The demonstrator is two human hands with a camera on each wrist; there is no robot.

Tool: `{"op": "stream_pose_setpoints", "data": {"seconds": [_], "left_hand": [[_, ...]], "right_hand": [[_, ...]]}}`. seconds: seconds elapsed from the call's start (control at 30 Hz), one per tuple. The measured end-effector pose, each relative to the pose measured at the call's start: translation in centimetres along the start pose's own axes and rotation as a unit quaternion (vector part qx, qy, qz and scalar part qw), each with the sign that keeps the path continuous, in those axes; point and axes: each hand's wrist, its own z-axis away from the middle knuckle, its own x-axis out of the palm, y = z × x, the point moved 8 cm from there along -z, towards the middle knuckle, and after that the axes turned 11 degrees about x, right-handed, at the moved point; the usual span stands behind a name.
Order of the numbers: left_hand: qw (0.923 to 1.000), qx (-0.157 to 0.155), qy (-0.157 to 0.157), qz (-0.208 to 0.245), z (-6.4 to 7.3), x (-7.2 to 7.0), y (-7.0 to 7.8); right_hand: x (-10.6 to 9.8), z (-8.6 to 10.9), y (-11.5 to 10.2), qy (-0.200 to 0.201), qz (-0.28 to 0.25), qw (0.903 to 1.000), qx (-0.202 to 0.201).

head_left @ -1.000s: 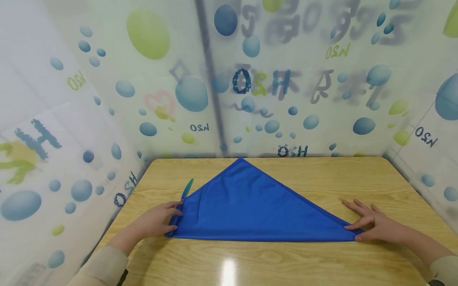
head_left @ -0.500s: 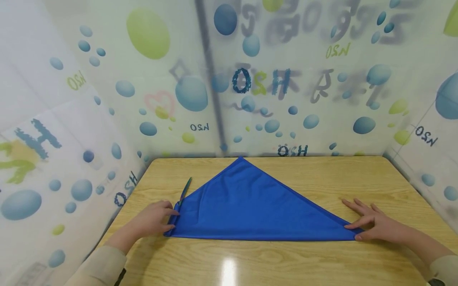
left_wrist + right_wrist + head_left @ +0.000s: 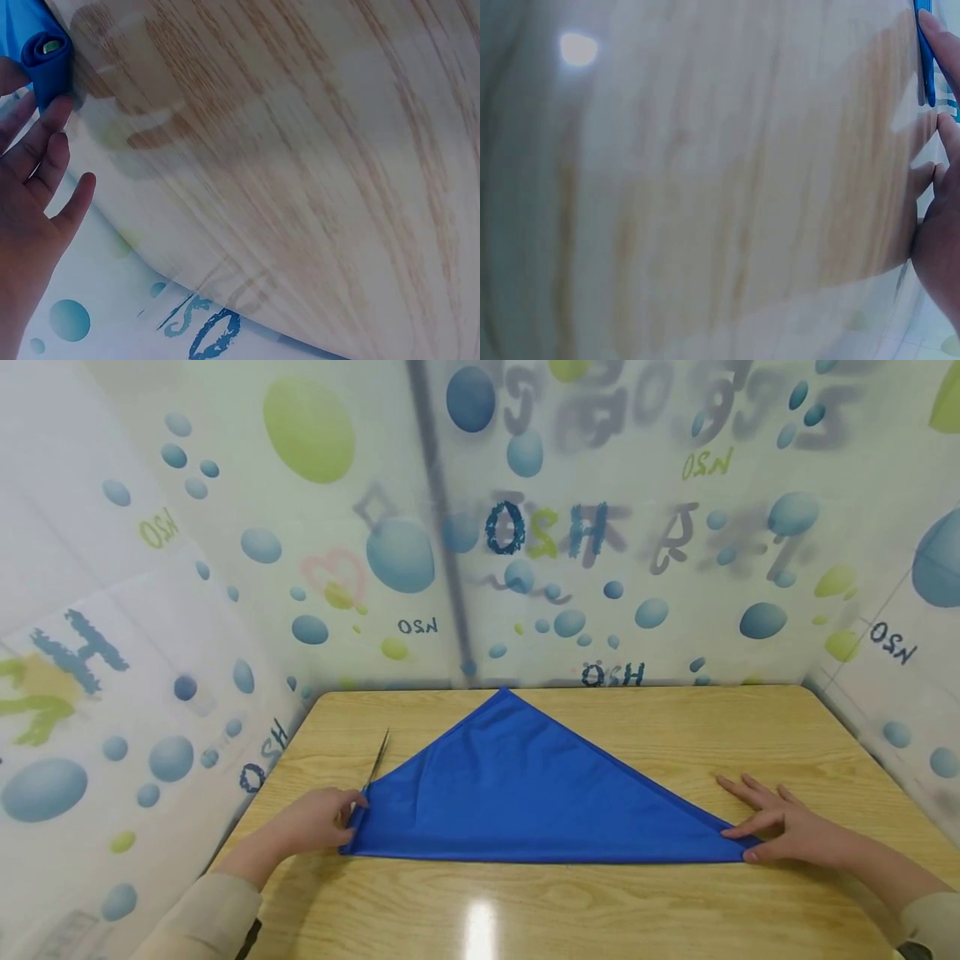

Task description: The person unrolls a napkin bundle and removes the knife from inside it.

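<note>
In the head view a blue cloth [image 3: 510, 793], folded into a triangle, lies with its point toward the back wall. Its left corner is rolled round a table knife [image 3: 378, 758]; the thin blade sticks out at the far end, edge-on, and the rest is hidden. My left hand [image 3: 318, 820] pinches that roll between thumb and fingers. In the left wrist view the cloth roll [image 3: 46, 64] shows a greenish knife end at its centre. My right hand [image 3: 795, 831] lies with fingers spread, thumb and index finger resting on the cloth's right corner.
The wooden table [image 3: 600, 910] carries the cloth, with bare surface in front and behind. A patterned curtain wall [image 3: 630, 527] stands along its back edge, and similar panels enclose both sides. Light glares off the table's front middle.
My left hand has shifted slightly left with the rolled corner. The knife blade has turned from showing its coloured face to edge-on, its tip moving left. The right hand stays put.
</note>
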Motion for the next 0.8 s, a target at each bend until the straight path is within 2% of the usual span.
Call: {"op": "stream_pose_setpoints", "data": {"seconds": [0.17, 0.27, 0.4, 0.57, 0.7, 0.8], "left_hand": [[0.9997, -0.014, 0.001, 0.021, 0.3, 0.1, -0.7], [0.9998, -0.011, 0.009, 0.014, 0.4, 0.0, -0.7], [0.9986, 0.009, 0.021, -0.048, 0.2, -0.3, -0.1], [0.9896, 0.034, 0.007, -0.139, -0.3, -0.4, 0.8], [0.9862, 0.032, -0.011, -0.162, -0.5, -0.2, 0.8], [0.9880, 0.022, -0.010, -0.152, -0.5, -0.3, 0.5]], "right_hand": [[-0.1, 0.0, -0.1, -0.001, -0.003, 1.0000, -0.001], [-0.1, -0.1, -0.2, 0.000, -0.003, 1.0000, -0.004], [-0.1, -0.1, -0.2, 0.000, -0.002, 1.0000, -0.004], [0.0, 0.0, -0.2, 0.003, 0.001, 1.0000, -0.008], [0.0, 0.0, -0.2, 0.005, 0.004, 0.9999, -0.009], [0.0, 0.0, -0.1, 0.006, 0.005, 0.9999, -0.007]]}}
